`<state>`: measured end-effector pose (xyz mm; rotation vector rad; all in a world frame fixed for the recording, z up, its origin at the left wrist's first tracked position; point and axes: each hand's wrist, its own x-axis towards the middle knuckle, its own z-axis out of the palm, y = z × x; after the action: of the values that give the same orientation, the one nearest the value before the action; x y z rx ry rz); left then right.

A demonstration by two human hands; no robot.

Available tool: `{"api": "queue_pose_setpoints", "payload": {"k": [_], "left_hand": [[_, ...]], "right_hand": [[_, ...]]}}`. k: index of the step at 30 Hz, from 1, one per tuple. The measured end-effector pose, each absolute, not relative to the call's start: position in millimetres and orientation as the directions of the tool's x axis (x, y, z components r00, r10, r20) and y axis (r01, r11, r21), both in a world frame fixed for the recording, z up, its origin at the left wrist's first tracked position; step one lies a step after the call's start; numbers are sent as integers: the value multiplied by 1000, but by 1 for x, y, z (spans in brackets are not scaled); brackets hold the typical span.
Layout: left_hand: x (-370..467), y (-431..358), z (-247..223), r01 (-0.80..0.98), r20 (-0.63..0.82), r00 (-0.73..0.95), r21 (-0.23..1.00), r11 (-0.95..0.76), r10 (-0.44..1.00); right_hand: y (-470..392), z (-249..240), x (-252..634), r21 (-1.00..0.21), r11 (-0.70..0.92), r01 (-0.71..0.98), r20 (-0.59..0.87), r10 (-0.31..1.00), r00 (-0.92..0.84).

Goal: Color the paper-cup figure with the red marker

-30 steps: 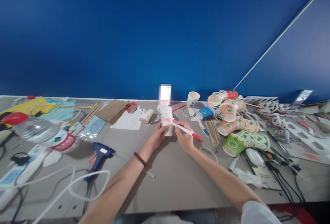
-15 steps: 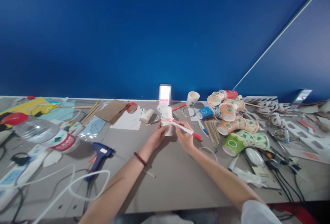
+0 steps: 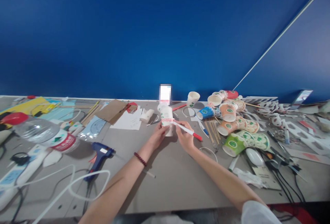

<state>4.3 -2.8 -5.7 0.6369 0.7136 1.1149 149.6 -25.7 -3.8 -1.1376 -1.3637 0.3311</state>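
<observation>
Near the middle of the table, my left hand (image 3: 157, 135) grips a white paper cup piece (image 3: 167, 114) with a red pattern round it and green marks; it looks like cups joined end to end. My right hand (image 3: 185, 135) is closed round a white marker (image 3: 184, 127) with a red end. The marker's tip meets the right side of the cup at the red band, and the red end points down to the right. Fingers hide part of the cup's lower half. Behind the cup, a lit phone (image 3: 165, 93) stands against the blue wall.
Decorated paper cups (image 3: 233, 144) are heaped at the right, beside wooden sticks (image 3: 212, 131). One white cup (image 3: 193, 98) stands at the back. Leftward lie a blue glue gun (image 3: 99, 158), a plastic bottle (image 3: 43, 131), a power strip (image 3: 23, 172), cardboard (image 3: 112, 111) and white paper (image 3: 126, 121).
The red pattern on the cup appears slightly shifted, as if the cup has turned a little. Both hands and the marker stay nearly in place.
</observation>
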Motion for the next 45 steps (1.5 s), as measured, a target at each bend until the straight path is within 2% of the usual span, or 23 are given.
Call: {"api": "queue_pose_setpoints", "payload": {"k": [11,19,29,37,45], "left_hand": [[4,-4,-3,-546,-121,297,792,272,947],[6,-2,-7,-582,-146,251,767,270,957],[5,-6,-1,-565,-87,297,787,249,951],[5,-4,-5,-566,-153,255,777,275,955],[6,-7,8,-559,-134,281,782,276,950]], "right_hand": [[-27,-1,150,-778,493,389,607,750,262],[-26,-3,150,-785,496,370,601,755,263],[-29,-5,149,-748,515,418,632,745,213],[-29,1,147,-733,531,425,655,719,231],[-27,-1,147,-715,522,465,667,708,233]]}}
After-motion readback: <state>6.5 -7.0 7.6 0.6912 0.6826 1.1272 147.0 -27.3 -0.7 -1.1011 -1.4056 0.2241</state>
